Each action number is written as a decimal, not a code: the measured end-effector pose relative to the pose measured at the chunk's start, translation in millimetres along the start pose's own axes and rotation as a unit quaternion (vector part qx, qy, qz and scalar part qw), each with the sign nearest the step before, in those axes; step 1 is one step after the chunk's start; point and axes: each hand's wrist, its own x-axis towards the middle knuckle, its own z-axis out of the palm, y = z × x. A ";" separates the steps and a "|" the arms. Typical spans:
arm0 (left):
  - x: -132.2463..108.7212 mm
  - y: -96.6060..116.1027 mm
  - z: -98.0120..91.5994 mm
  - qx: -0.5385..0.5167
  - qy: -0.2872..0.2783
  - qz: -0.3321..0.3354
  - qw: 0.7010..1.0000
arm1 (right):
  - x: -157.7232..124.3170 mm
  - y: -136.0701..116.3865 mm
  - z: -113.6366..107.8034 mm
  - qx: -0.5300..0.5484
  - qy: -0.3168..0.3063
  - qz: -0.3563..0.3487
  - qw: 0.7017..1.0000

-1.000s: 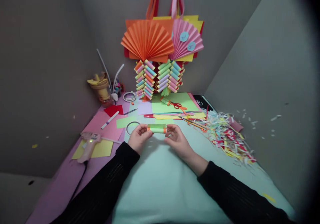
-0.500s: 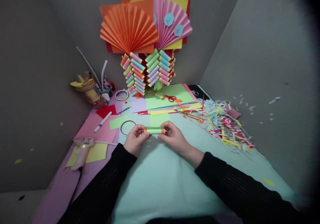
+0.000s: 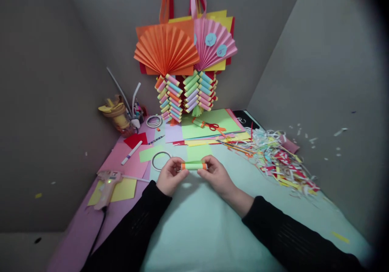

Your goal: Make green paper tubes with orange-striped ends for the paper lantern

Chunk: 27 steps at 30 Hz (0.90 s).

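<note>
A green paper roll (image 3: 194, 166) with orange bands at its ends is held level above the table. My left hand (image 3: 172, 175) pinches its left end between thumb and fingers. At the right end, my right hand (image 3: 216, 175) grips it the same way. Just behind my left hand lies a roll of tape (image 3: 154, 167) on its side. Light green paper pieces (image 3: 199, 152) lie flat beyond the paper roll. My fingertips partly cover both ends of it.
A glue gun (image 3: 107, 189) with a lit spot lies on yellow paper at left, near a white marker (image 3: 131, 153). Red scissors (image 3: 213, 126) rest on green sheets. Shredded paper (image 3: 279, 158) is heaped at right. Paper fan decorations (image 3: 166, 49) hang on the back wall.
The whole scene sits slightly lower and further right in view. Both hands still hold the green paper roll, with the thumbs now nearer its lower front edge.
</note>
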 end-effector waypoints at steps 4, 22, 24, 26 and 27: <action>-0.2 1.5 0.2 0.013 0.006 -0.011 1.000 | -0.7 -1.0 0.6 -0.001 0.009 -0.005 1.000; 0.4 1.8 -1.7 0.017 -0.012 -0.043 0.999 | 2.1 -9.0 -8.3 -0.219 -0.043 -0.166 0.961; -0.4 3.7 -2.0 0.050 -0.029 -0.024 0.998 | 3.2 -9.1 -10.4 -0.245 -0.074 -0.163 0.953; -1.4 4.7 -1.9 0.085 -0.048 -0.002 0.995 | 4.1 -9.3 -11.4 -0.275 -0.097 -0.167 0.942; -1.9 4.8 -1.8 0.098 -0.057 0.005 0.994 | 4.3 -9.6 -11.3 -0.286 -0.102 -0.170 0.937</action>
